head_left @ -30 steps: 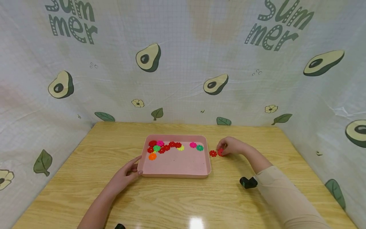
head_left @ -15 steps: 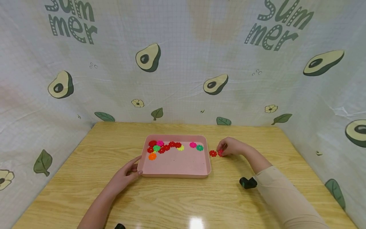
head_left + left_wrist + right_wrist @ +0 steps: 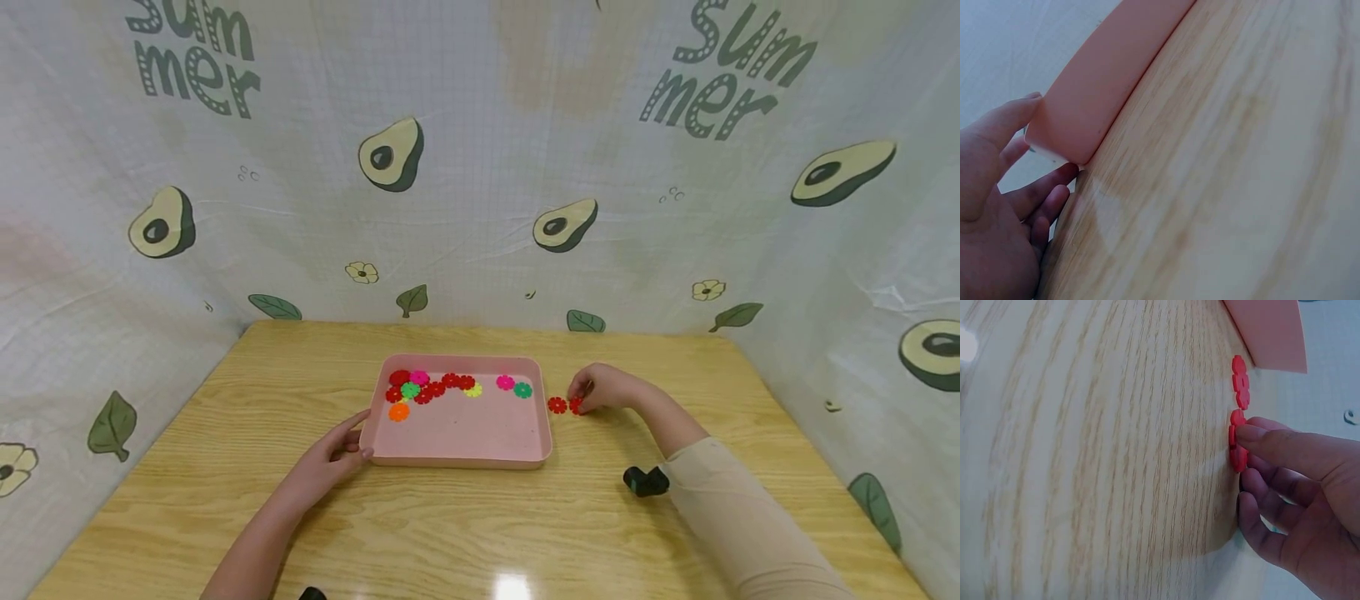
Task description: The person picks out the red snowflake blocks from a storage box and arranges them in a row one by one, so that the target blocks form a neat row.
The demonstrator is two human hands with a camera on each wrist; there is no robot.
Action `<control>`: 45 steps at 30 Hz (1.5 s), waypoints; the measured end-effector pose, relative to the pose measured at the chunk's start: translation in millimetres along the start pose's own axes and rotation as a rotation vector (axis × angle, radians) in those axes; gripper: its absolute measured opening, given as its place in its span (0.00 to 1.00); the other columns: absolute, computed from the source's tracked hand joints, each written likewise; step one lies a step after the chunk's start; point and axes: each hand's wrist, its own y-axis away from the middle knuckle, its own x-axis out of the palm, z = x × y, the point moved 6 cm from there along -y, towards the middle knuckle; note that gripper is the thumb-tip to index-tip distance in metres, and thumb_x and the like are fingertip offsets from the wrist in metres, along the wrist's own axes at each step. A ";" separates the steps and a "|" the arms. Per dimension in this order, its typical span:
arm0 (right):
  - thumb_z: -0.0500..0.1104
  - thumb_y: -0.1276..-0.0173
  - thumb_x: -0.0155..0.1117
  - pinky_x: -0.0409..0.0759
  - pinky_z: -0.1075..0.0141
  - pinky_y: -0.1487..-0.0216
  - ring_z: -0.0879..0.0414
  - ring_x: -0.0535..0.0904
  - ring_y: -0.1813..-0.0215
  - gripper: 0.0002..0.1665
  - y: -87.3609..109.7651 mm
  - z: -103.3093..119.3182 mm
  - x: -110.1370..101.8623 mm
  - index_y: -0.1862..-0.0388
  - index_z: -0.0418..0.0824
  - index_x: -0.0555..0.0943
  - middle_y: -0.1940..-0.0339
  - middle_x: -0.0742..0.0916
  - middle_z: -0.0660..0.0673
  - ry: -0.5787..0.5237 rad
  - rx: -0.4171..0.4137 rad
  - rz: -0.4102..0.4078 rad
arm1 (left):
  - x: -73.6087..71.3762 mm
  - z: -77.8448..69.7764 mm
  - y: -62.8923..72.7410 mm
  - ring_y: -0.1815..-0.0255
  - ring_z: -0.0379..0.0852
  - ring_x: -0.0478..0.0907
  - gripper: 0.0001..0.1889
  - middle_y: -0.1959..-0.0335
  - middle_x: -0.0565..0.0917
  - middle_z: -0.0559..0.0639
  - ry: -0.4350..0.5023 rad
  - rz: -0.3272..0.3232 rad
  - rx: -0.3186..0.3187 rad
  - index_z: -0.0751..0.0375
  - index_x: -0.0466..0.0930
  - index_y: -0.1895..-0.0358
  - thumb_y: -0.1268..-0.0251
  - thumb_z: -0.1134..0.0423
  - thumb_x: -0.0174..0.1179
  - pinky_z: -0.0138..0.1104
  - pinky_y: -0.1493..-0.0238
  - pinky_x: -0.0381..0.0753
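Observation:
My right hand [image 3: 606, 387] pinches a red flower-shaped plastic disc [image 3: 575, 407] between thumb and fingers, low at the table right of the tray. In the right wrist view the thumb lies on the face of this disc [image 3: 1238, 453]. A second red flower disc [image 3: 557, 405] lies between it and the tray's right wall, lined up with the held one. My left hand [image 3: 330, 458] holds the front left corner of the shallow pink tray [image 3: 465, 437]. The left wrist view has its thumb at the tray's rim [image 3: 1085, 94] and other fingers at the lower corner.
Inside the tray several flower discs lie along the back and left: red ones, an orange disc [image 3: 399, 412], a light green disc [image 3: 410, 390], pink, yellow and dark green. A black object [image 3: 646, 482] is by the right sleeve. A printed curtain [image 3: 480, 167] encloses the wooden table [image 3: 435, 533].
The red disc in my right hand has tipped from tilted to flatter and come down slightly. My left hand stays at the tray corner. The head view has shifted a little.

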 end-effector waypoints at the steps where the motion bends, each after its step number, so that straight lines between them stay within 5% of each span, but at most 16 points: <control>1: 0.28 0.42 0.70 0.78 0.63 0.61 0.56 0.77 0.66 0.08 -0.5 0.0 0.5 0.63 0.35 0.84 0.67 0.84 0.48 0.001 0.001 0.000 | -0.4 0.3 0.1 0.46 0.50 0.71 0.33 0.39 0.75 0.59 0.001 0.001 0.002 0.53 0.62 0.26 0.32 0.55 0.62 0.36 0.47 0.71; 9: 0.29 0.39 0.67 0.77 0.64 0.62 0.55 0.76 0.65 0.08 -0.5 11.8 -1.3 0.61 0.36 0.83 0.67 0.83 0.47 0.019 0.012 0.015 | -3.2 1.1 1.0 0.46 0.50 0.71 0.34 0.40 0.75 0.59 0.002 0.005 0.002 0.53 0.62 0.26 0.33 0.55 0.63 0.36 0.47 0.71; 17: 0.31 0.39 0.69 0.78 0.62 0.59 0.50 0.77 0.60 0.12 1.8 54.7 -17.2 0.56 0.32 0.82 0.62 0.83 0.40 0.049 -0.070 0.013 | -6.2 -1.3 1.5 0.46 0.51 0.71 0.33 0.40 0.75 0.60 -0.015 -0.002 0.008 0.54 0.62 0.26 0.32 0.56 0.62 0.38 0.46 0.71; 23: 0.33 0.39 0.69 0.79 0.61 0.55 0.51 0.78 0.55 0.12 -1.9 82.6 -17.8 0.55 0.35 0.83 0.58 0.85 0.45 0.111 -0.130 0.023 | -4.8 -0.7 0.3 0.45 0.51 0.71 0.33 0.39 0.75 0.60 -0.022 0.000 0.013 0.53 0.62 0.26 0.32 0.55 0.62 0.39 0.45 0.71; 45: 0.33 0.36 0.67 0.78 0.61 0.50 0.49 0.76 0.47 0.18 -56.6 133.4 17.7 0.46 0.36 0.81 0.47 0.83 0.40 0.095 -0.110 0.128 | 0.3 1.7 0.6 0.46 0.49 0.71 0.34 0.39 0.75 0.59 0.004 0.004 0.008 0.52 0.62 0.26 0.33 0.54 0.63 0.40 0.46 0.70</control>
